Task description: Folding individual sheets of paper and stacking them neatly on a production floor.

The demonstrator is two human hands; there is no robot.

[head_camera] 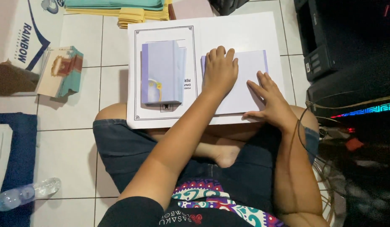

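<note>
My left hand (220,69) lies flat, fingers spread narrow, on a pale lilac sheet (245,84) just right of the frame's centre. My right hand (272,101) presses flat on the same sheet at its lower right, thumb out along the bottom edge, fingers open; neither hand grips anything. The sheet rests on a big white board (241,31) that lies across my knees and reaches up to the top centre of the frame.

Left of my hands on the board sits a lilac stack (161,71) of folded cards, upright in shape, with a small yellow ornament near its lower edge. Under it is a white page (138,75) with a thin black border and some black print showing beside the stack.

On the tiled floor (73,147), middle left, is a fanned pile of cards (60,71) in cream, teal and brown. Above it, upper left, a white bag (22,29) with a dark blue curve. At the top edge lie yellow and teal envelopes (132,10). A clear plastic bottle (27,193) lies lower left beside a blue mat (18,138). A black printer (346,38) fills the upper right.
</note>
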